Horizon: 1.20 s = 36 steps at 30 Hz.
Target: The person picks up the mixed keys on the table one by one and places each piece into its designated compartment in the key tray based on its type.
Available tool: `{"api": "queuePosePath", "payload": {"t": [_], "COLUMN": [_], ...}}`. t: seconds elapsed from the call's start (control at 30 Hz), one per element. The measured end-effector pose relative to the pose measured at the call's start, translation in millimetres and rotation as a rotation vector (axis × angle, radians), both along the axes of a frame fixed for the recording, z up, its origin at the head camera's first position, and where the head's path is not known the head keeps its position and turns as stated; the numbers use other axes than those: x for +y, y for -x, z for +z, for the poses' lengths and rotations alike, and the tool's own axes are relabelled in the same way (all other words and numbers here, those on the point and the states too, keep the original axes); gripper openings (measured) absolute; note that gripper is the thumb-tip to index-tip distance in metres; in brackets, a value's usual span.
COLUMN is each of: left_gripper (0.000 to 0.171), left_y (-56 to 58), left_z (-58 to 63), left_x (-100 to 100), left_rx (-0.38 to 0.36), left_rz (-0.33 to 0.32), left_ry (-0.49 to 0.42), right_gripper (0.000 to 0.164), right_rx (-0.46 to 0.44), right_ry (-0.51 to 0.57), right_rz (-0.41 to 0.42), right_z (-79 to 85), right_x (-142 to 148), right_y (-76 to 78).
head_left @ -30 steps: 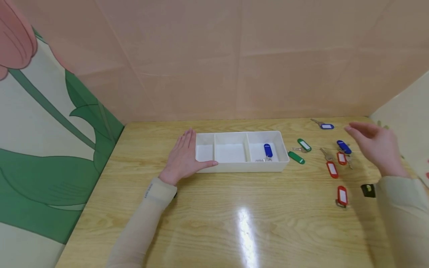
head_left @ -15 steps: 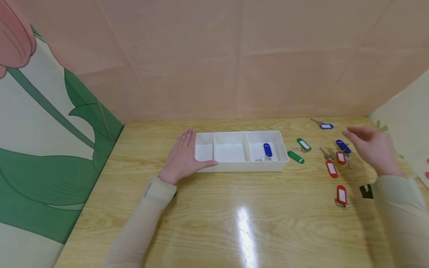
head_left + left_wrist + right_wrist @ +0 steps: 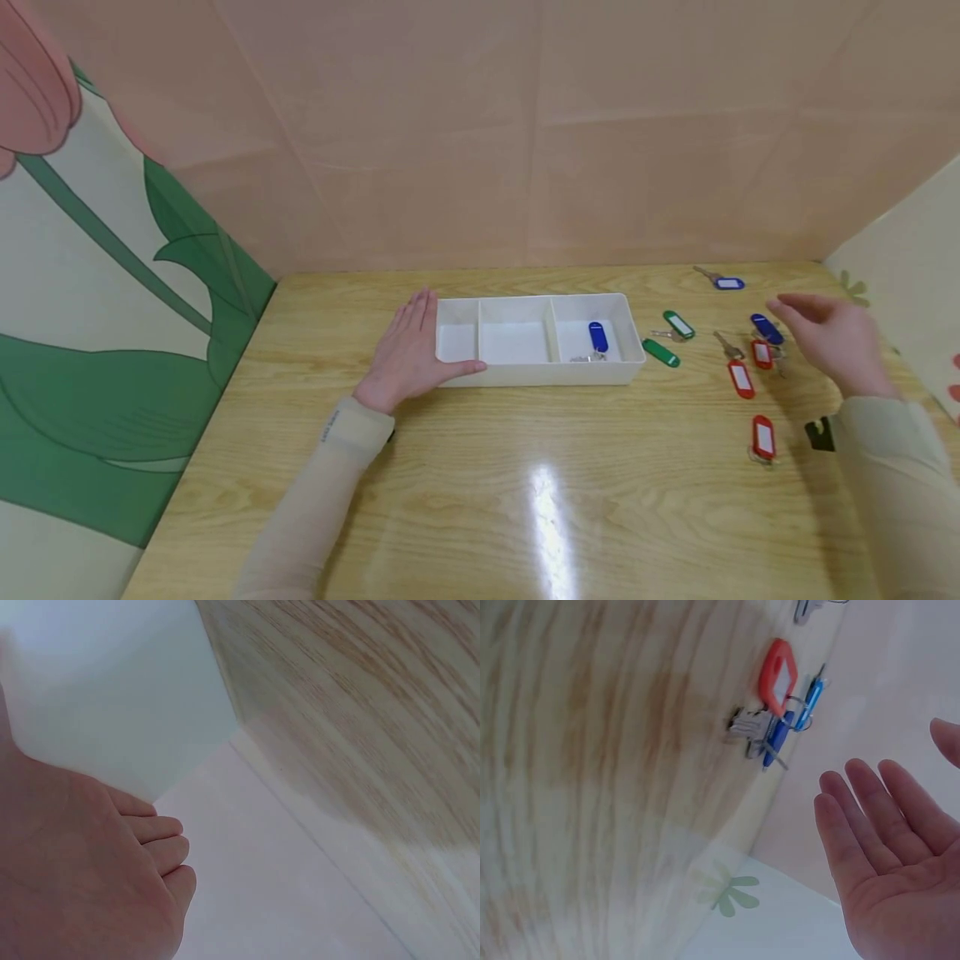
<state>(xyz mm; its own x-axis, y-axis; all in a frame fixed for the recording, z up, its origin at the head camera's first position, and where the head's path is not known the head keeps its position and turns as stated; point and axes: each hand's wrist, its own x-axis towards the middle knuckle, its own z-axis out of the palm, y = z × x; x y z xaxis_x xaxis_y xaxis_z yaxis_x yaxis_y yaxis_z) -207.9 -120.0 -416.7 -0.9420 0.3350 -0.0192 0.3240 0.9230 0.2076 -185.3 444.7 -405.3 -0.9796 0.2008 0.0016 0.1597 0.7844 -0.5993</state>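
Observation:
A white box (image 3: 540, 375) with three compartments stands on the table. My left hand (image 3: 405, 352) lies along its left end, fingers straight, thumb reaching over the front wall. In the left wrist view the palm (image 3: 82, 862) faces the pale box wall (image 3: 120, 697). A blue key tag (image 3: 597, 337) with keys lies in the right compartment. My right hand (image 3: 838, 340) hovers, holding nothing, just right of another blue key tag (image 3: 767, 328) and a red key tag (image 3: 762, 354). The right wrist view shows its fingers loosely extended, thumb apart, beside a red tag (image 3: 778, 679) and keys.
Two green key tags (image 3: 662, 352) lie just right of the box. A blue tag with a key (image 3: 728, 283) lies farther back. Two more red tags (image 3: 741, 379) lie nearer the front. A pink wall (image 3: 480, 167) rises behind the wooden table (image 3: 450, 483).
My right hand has moved slightly towards me and a little left, staying above the table. The left hand and the box keep their places.

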Motion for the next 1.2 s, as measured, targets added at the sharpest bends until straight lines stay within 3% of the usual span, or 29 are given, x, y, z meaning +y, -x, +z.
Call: {"api": "queuePosePath", "payload": {"t": [0.3,0.87,1.2], "left_gripper": [0.139,0.14,0.14], "left_y": [-0.5,1.1,0.9], "left_z": [-0.6,-3.2,-3.5], "left_x": [-0.3,0.7,0.1], "left_rx": [0.006,0.001,0.009], "left_rz": [-0.009,-0.002,0.001], "left_ry": [-0.002,-0.005,-0.015], "right_gripper": [0.075,0.088,0.081], "right_rx": [0.013,-0.091,-0.123], "right_ry": [-0.047,-0.018,-0.057], "right_rz": [0.003,0.01,0.007], "right_z": [-8.1,-18.4,-22.8], "right_x": [8.5,26.2,32.8], "right_y": [8.3,20.8,20.6]}}
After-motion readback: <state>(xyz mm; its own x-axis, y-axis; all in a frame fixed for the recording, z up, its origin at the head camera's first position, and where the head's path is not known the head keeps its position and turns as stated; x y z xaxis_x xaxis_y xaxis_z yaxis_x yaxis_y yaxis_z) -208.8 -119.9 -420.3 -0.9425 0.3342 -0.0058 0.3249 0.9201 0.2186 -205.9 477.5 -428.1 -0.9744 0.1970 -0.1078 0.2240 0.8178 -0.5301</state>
